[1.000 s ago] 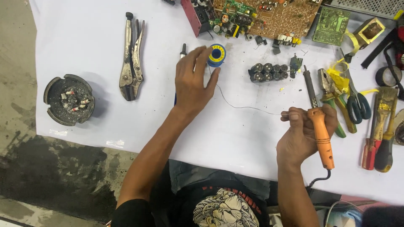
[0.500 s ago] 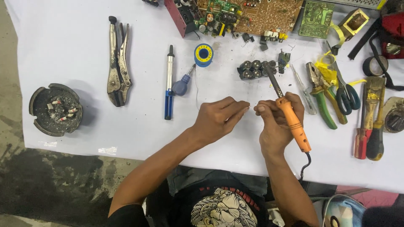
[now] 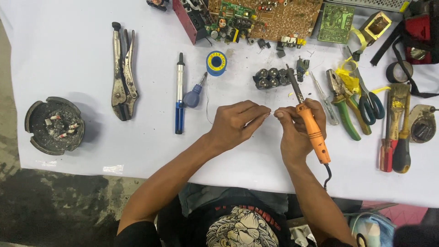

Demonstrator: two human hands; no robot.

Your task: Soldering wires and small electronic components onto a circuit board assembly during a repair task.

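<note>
My left hand (image 3: pixel 238 122) pinches a thin solder wire (image 3: pixel 206 106) that curves back up to a blue and yellow solder spool (image 3: pixel 216 62). My right hand (image 3: pixel 297 130) grips an orange soldering iron (image 3: pixel 312 130) with its dark tip pointing up toward a cluster of black capacitors (image 3: pixel 270 77). The right hand's fingertips also pinch the wire end, touching the left fingertips above the white table cover (image 3: pixel 82 50).
Locking pliers (image 3: pixel 123 73) and a blue desoldering pump (image 3: pixel 179 93) lie at left, an ashtray (image 3: pixel 55 124) near the left edge. Circuit boards (image 3: pixel 265 18) sit at the back. Green-handled pliers (image 3: pixel 340 103), scissors (image 3: pixel 368 98) and screwdrivers (image 3: pixel 395 137) lie at right.
My left hand left the solder spool and drew the wire toward the right hand. The right hand swung the iron upright and both hands now meet at the wire.
</note>
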